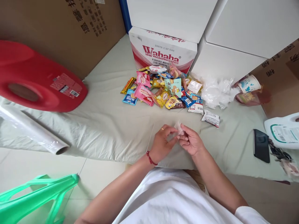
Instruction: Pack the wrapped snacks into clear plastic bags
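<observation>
A small piece of crumpled clear plastic (179, 128) is pinched between my two hands, above the near edge of the cloth-covered surface. My left hand (163, 141), with a ring and a red cord bracelet, closes its fingertips on the left side of the plastic. From the right, my right hand (192, 140) grips it between thumb and fingers. Beyond the hands lies a pile of wrapped snacks (161, 84) in pink, blue, yellow and white packets. One white packet (211, 119) lies apart at the pile's near right. Crumpled clear plastic bags (216, 93) touch the pile's right side.
Behind the pile stands a Wahaha carton (163, 49). Left are a red jug (39, 77) and a plastic film roll (35, 130); a green stool (46, 193) is on the floor. Right are a paper cup (249, 84), a phone (261, 146) and a white jug (285, 130).
</observation>
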A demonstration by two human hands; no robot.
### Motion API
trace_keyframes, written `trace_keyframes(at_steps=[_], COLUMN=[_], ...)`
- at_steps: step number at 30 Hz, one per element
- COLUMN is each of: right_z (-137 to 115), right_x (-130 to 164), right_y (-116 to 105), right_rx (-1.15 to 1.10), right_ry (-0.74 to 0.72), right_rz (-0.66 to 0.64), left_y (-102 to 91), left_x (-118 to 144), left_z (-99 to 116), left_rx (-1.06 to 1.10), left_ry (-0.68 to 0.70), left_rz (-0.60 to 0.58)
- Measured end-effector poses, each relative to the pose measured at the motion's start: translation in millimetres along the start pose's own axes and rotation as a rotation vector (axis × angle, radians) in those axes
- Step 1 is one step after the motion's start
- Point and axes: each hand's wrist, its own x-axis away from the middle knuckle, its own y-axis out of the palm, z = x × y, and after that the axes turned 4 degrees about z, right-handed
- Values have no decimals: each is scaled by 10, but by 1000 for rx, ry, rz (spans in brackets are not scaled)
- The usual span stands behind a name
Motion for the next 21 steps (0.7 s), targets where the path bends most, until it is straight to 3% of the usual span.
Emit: trace_keyframes(at_steps=[5, 9, 11, 17, 21], right_z=[49, 170, 189, 47, 64], right_x=[116, 149, 133, 125, 164], right_y=[-4, -43, -87, -292, -355], right_rx=[142, 404, 370, -31, -105], right_ry=[-230, -406, -389, -220, -202], right_rz=[-61, -29, 11, 47, 45], left_y=[84, 60, 37, -65, -25], left_x=[-6, -1, -3, -10, 65], left_z=[-126, -117, -104, -150, -102], left_rx=[189, 275, 289, 442, 321], left_ry=[-260, -297, -305, -421, -277], left_rz=[88, 72, 93, 159, 103])
